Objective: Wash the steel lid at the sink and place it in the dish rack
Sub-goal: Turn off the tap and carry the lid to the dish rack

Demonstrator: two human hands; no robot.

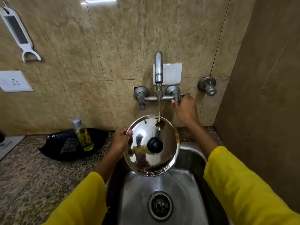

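Observation:
A round steel lid (162,132) with a black knob (155,145) is held tilted over the steel sink (193,158), top face toward me. My left hand (121,140) grips its left rim, thumb on the face. A thin stream of water falls from the wall tap spout (158,69) onto the lid's upper part and runs off its lower edge into the basin. My right hand (185,108) is closed around the tap's right-hand valve handle (181,97). No dish rack is in view.
A bottle of yellow-green liquid (83,137) stands in a black tray (55,142) with a dark scrub pad on the speckled counter (32,172), left of the sink. The drain (160,205) lies in the basin. A second valve (207,86), sockets and a hanging peeler are on the wall.

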